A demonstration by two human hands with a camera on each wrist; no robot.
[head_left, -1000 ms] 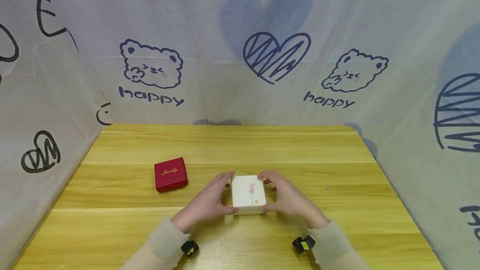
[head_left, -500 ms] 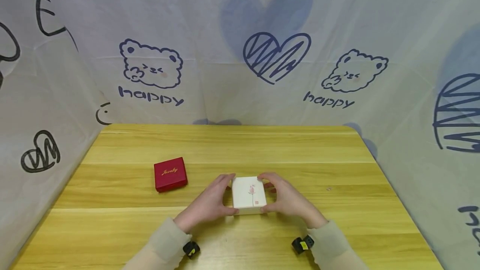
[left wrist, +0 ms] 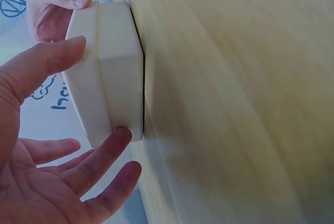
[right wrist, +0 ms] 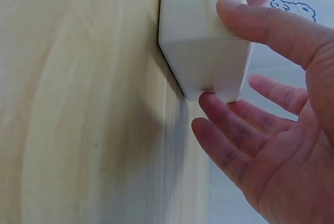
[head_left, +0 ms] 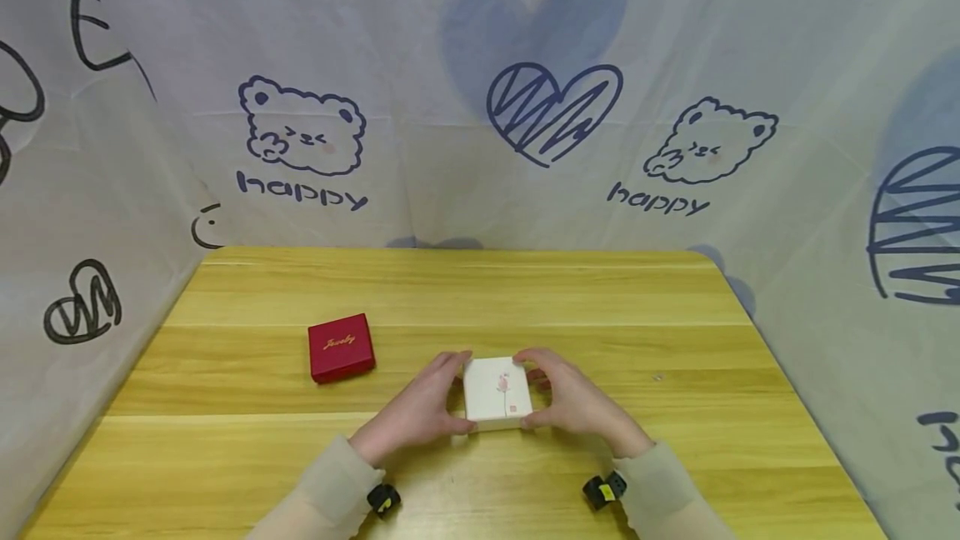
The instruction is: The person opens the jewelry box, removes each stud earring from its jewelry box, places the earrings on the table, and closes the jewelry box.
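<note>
A square white gift box [head_left: 491, 390] with a pink flower printed on its lid sits on the wooden table. My left hand [head_left: 423, 407] holds its left side, thumb at the front corner and forefinger at the back corner. On the opposite side my right hand [head_left: 573, 398] grips it in the same way. From the left wrist view, a thin seam runs round the box [left wrist: 117, 78] between lid and base, and its underside lies against the table. Both hands' other fingers spread beside the box. What is inside the box is hidden.
To the left of the hands lies a red jewelry box [head_left: 341, 348] with gold lettering. The wooden table [head_left: 600, 298] reaches back to a pale cloth backdrop [head_left: 420, 173] with drawn bears and hearts, which also hangs at both sides.
The lid's top has come slightly lower in the head view, and both hands have come down with it. Less of the base shows below the lid. The red jewelry box stays put.
</note>
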